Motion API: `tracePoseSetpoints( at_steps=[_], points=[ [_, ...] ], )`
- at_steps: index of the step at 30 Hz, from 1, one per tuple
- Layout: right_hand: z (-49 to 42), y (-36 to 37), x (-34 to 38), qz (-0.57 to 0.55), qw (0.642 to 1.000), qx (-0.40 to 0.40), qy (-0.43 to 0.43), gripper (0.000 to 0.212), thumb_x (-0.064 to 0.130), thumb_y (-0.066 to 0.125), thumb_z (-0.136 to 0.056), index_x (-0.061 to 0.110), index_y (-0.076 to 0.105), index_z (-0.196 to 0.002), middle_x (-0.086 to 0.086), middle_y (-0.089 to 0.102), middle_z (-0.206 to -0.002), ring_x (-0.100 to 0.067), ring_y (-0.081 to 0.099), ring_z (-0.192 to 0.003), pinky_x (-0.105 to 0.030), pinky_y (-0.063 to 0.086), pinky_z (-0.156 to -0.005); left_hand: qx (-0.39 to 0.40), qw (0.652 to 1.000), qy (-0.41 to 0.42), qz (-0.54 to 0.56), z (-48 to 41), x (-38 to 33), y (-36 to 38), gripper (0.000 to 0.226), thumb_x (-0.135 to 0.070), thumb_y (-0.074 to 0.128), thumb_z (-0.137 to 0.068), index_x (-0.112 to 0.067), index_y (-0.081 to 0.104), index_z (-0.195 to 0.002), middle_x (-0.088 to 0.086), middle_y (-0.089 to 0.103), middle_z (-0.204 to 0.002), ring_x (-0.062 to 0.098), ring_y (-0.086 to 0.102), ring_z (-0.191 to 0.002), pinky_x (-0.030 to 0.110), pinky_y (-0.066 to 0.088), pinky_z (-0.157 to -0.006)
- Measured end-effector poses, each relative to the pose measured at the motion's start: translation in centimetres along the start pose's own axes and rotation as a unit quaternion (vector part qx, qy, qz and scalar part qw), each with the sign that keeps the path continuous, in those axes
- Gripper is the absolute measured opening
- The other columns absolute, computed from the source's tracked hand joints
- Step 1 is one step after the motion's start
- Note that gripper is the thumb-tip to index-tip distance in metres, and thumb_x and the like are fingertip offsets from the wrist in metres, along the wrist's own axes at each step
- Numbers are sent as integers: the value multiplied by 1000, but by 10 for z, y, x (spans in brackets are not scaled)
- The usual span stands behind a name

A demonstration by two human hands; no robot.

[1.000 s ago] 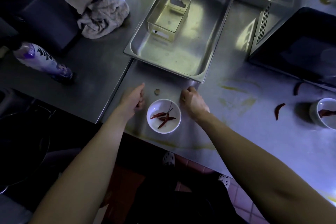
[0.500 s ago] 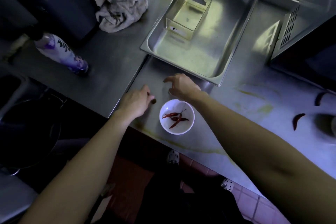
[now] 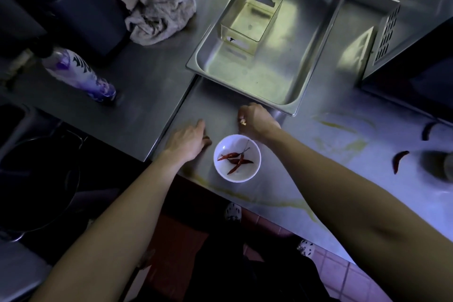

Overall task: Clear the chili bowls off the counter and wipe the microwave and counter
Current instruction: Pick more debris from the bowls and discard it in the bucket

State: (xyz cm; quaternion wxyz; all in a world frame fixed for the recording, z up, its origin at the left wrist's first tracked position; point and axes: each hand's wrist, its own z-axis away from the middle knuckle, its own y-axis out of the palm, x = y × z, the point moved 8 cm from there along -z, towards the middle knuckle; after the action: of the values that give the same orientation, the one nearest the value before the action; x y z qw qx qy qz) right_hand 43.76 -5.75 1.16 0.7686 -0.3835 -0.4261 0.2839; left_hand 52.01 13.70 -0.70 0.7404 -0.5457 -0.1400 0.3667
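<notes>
Bowl (image 3: pixel 237 158) untouched; right hand (image 3: pixel 257 120) has now pinched, seemingly, the scrap (image 3: pixel 243 122)

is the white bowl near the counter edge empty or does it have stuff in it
Not empty. The white bowl sits upright on the counter with a few dried red chilies lying in its bottom.

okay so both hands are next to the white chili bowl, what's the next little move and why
Probably drop the small scrap pinched in the right hand into the white bowl, since it sits just below that hand and already holds chilies. The left hand rests flat beside it.
</notes>
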Motion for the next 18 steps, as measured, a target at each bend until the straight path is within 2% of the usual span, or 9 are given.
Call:
tracePoseSetpoints(
  at_steps=[2,6,8,10,11,13,14,16,18],
  points=[
    [7,-5,-13,-12,1000,-20,18,14,12,63,-89,12,72,-100,-10,62,-101,-35,63,-92,-33,43,-74,0,1000,0,4,-1,3,1,38,-50,62,-104,-16,48,-113,16,70,-101,43,68,-95,43,42,-70],
    [32,-14,-36,-51,996,-41,58,13,12,62,-88,12,69,-98,-13,66,-104,-34,63,-92,-40,54,-76,-9,1000,16,6,2,0,2,35,-50,62,-105,-17,51,-106,12,65,-96,41,66,-94,40,39,-69],
    [46,-19,-45,-73,994,-65,57,11,8,63,-84,10,68,-93,-15,67,-100,-36,64,-89,-36,50,-71,-25,997,-10,73,2,4,-4,33,-48,66,-103,-17,53,-98,4,60,-89,38,64,-90,38,38,-69],
    [62,-26,-56,-98,989,-95,63,10,6,65,-81,9,68,-90,-14,68,-96,-35,64,-86,-33,44,-70,-40,969,-86,226,2,17,-9,37,-51,70,-100,-17,58,-91,1,60,-79,35,62,-80,37,39,-68],
    [71,-29,-60,-110,986,-110,67,9,5,65,-81,8,68,-88,-14,68,-95,-34,63,-85,-33,45,-70,-42,932,-124,337,4,21,-12,42,-58,71,-97,-19,58,-85,0,58,-71,35,61,-72,37,39,-65],
    [87,-34,-68,-131,979,-139,73,7,4,67,-79,6,69,-85,-14,70,-91,-34,64,-82,-33,45,-69,-33,790,-166,590,10,14,-21,51,-64,72,-93,-23,48,-74,-5,43,-60,27,46,-53,32,27,-55],
    [98,-38,-75,-143,975,-153,78,6,4,68,-78,7,68,-83,-14,70,-89,-35,65,-80,-34,46,-68,-24,725,-164,669,14,-1,-29,50,-60,71,-97,-26,43,-72,-5,35,-60,21,36,-51,32,19,-55],
    [121,-47,-90,-160,968,-176,84,5,6,69,-79,9,68,-83,-13,70,-87,-36,65,-79,-38,53,-70,0,642,-143,753,18,-39,-48,45,-52,65,-104,-28,42,-72,-5,29,-61,12,27,-50,29,17,-50],
    [151,-58,-110,-176,959,-203,92,5,9,71,-83,11,69,-88,-11,70,-90,-34,66,-78,-40,56,-72,54,588,-106,800,21,-96,-64,42,-46,57,-107,-27,42,-72,-7,28,-57,9,26,-44,23,22,-40]
  ],
)
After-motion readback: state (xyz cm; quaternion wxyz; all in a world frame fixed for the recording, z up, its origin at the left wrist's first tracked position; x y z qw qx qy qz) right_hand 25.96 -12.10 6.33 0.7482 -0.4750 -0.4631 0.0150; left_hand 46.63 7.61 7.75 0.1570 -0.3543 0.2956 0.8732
